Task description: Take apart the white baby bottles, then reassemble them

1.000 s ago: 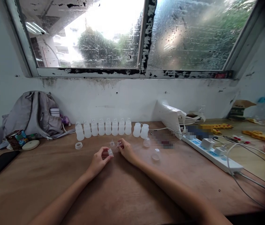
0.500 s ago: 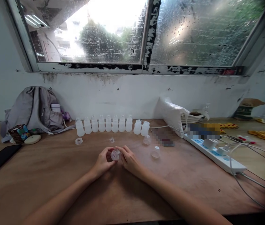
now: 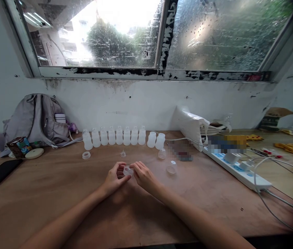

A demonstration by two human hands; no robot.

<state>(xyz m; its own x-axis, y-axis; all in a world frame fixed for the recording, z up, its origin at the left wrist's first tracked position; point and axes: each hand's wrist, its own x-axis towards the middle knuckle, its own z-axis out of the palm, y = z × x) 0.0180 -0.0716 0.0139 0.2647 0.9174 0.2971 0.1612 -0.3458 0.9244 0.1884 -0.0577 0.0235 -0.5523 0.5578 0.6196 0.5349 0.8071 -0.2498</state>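
Note:
A clear bottle collar ring [image 3: 128, 171] is between my two hands, above the table. My left hand [image 3: 117, 175] curls round its left side, thumb in front and fingers behind. The fingers of my right hand [image 3: 141, 172] close on its right edge; whether they also pinch a nipple there is hidden. Beyond the hands, a clear silicone nipple [image 3: 123, 153] stands on the table. Another collar ring [image 3: 86, 155] lies farther left. To the right are a clear domed cap [image 3: 162, 154] and a second clear piece with a white tip [image 3: 171, 168].
Along the wall stand several frosted bottles with nipples [image 3: 119, 136] and two open-topped bottles [image 3: 152, 139]. A grey backpack [image 3: 36, 119], a small box [image 3: 19, 147] and a black phone [image 3: 1, 175] are left. A power strip [image 3: 239, 172] with cables and a white bag [image 3: 190, 126] are right.
The collar ring has tilted so its opening faces more upward, and the nipple seen at its top earlier is now mostly hidden. Both hands stay in nearly the same place.

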